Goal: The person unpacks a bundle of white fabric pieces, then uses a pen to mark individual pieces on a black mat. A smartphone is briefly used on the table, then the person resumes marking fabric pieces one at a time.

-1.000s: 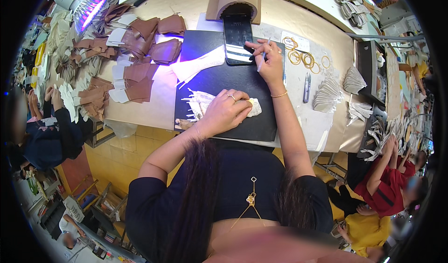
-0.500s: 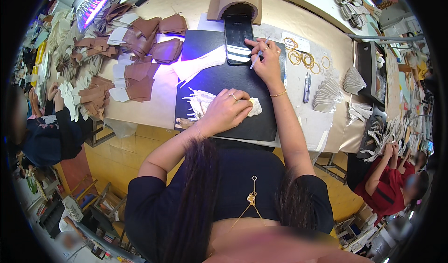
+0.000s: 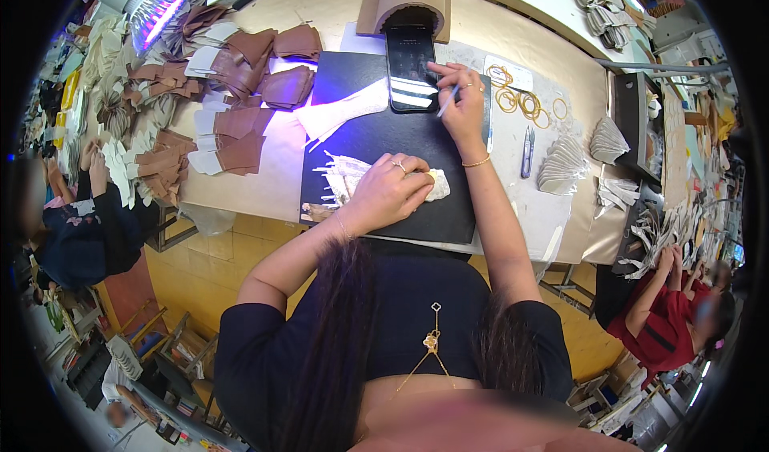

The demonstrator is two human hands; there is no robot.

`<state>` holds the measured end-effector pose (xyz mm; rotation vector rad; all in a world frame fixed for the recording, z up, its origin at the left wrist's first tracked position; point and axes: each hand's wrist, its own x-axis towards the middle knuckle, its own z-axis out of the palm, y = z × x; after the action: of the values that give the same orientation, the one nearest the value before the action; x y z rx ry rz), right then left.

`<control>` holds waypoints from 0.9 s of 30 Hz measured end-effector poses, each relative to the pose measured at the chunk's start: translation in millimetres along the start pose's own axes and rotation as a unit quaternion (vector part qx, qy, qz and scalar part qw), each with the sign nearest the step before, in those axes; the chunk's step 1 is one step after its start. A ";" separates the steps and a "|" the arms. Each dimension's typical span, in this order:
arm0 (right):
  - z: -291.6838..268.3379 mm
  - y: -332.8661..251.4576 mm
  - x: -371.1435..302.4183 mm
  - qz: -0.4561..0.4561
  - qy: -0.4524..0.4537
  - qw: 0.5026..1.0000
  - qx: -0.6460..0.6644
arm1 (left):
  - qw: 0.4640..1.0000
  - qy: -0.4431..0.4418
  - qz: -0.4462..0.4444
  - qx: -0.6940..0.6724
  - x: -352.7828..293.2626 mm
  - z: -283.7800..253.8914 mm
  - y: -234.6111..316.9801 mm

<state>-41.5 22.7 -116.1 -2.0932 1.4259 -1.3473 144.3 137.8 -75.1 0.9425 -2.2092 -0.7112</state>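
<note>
My left hand (image 3: 390, 193) is closed over a fanned stack of off-white cut pieces (image 3: 340, 177) on the black mat (image 3: 360, 67); its frayed strips stick out to the left, and its other end shows past my fingertips. A pale, slim pen (image 3: 446, 103) is held in my right hand (image 3: 463, 103), with the index finger stretched out toward the phone. That hand hovers at the right edge of a black smartphone (image 3: 411, 63), whose lit screen faces up. The phone's top end leans against a brown cardboard arch (image 3: 404, 11). Another white fringed bundle (image 3: 344, 111) lies left of the phone.
Stacks of brown cut pieces (image 3: 240, 135) cover the left of the table under a lit lamp (image 3: 156, 19). To the right lie rubber bands (image 3: 526, 103), thread snips (image 3: 528, 151) and fanned white pieces (image 3: 563, 165). Other people (image 3: 665, 324) work at both sides.
My right hand has drawn slightly right and down off the phone, and its pen has tilted with it. My left hand stays on the white stack.
</note>
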 end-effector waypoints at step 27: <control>4.8 19.6 -10.1 0.186 0.041 0.969 0.156 | 1.000 0.004 0.003 0.003 -0.6 1.9 -1.1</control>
<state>-50.0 20.5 -136.9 -1.5032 1.4378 -1.4039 143.7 138.1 -77.3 0.9389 -2.2084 -0.6964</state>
